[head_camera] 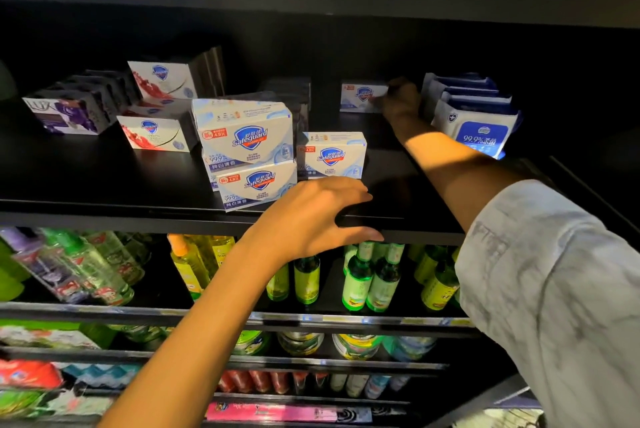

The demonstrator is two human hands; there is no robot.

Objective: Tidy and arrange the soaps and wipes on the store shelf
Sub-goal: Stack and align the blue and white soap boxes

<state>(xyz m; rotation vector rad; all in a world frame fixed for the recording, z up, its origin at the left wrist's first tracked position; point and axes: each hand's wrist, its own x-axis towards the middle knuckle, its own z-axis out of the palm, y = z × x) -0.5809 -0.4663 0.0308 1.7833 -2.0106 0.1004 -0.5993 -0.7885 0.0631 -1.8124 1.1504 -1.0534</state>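
Soap tidying partly done on the black store shelf (104,171).

The blue-and-white wipe packs (474,122) stand in a neat row at right. The white Safeguard soap boxes (247,136) are loosely stacked at centre front, so I judge they need straightening. The right hand (401,100) grips a lone white soap box (360,96) at the back; the left hand (318,216) hovers spread, empty, over the shelf edge.
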